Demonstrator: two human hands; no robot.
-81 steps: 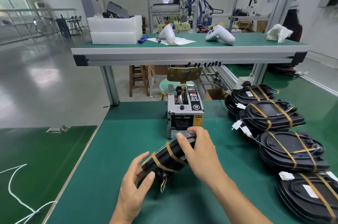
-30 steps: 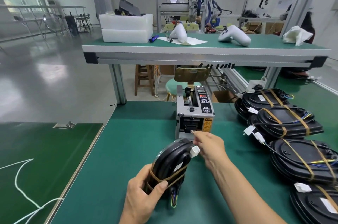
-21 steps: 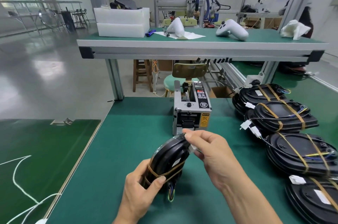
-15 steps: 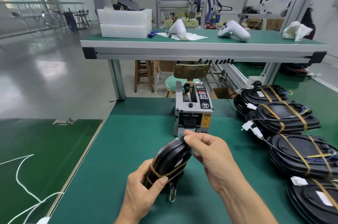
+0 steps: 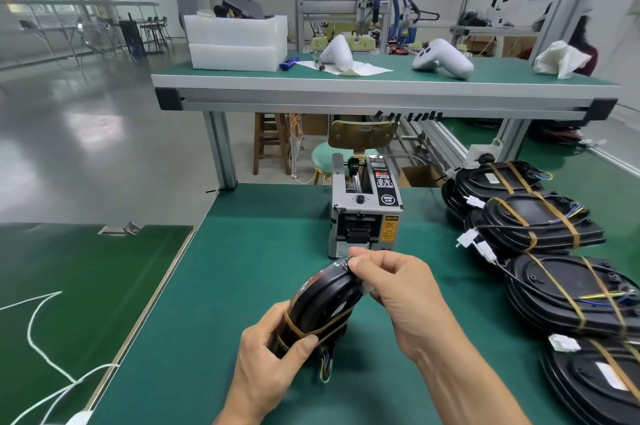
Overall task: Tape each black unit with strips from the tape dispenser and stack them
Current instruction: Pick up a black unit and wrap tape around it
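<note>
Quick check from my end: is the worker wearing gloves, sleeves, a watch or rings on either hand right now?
No. The left hand and right hand are both bare: no gloves, rings or watch show. Both forearms are uncovered as far as the picture's lower edge, with no sleeve cuff, wrist strap or cable in view.

glossy black plastic unit, matt green table mat, metal dispenser

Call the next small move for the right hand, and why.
Probably press the strip down along the black unit. The right hand pinches at its top edge, just in front of the tape dispenser, while the left hand grips its lower end upright.
</note>
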